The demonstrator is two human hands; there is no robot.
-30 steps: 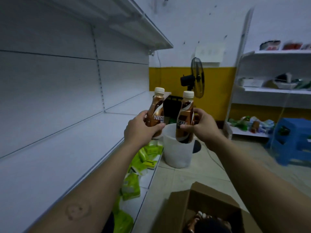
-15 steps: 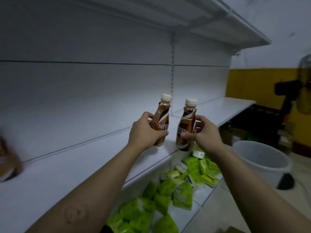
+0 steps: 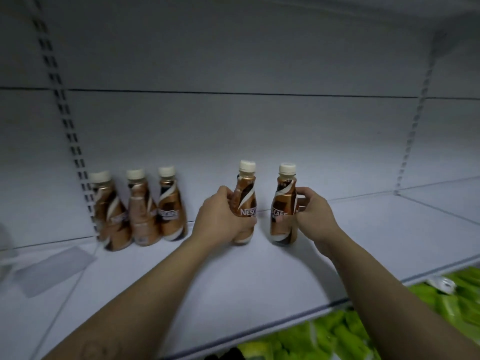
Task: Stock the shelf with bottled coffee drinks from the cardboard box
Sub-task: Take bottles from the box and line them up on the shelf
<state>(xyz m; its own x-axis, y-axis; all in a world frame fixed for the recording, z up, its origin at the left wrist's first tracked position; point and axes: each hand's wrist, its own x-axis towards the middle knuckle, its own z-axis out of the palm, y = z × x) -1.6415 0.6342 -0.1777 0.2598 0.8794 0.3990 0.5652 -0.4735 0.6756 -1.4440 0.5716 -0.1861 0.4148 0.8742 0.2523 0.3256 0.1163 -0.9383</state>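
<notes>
Brown left bottle (image 3: 245, 201) and right bottle (image 3: 283, 203), aloft a moment ago, now meet the shelf (image 3: 233, 276), gripped by left hand (image 3: 218, 216) and right hand (image 3: 314, 216); stocked bottles (image 3: 140, 209) stand at nine o'clock. Only release remains.

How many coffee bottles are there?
5. On the shelf at the left stand the leftmost bottle, middle bottle and third bottle. The left hand grips the fourth bottle, the right hand the fifth bottle. None looks hidden.
</notes>
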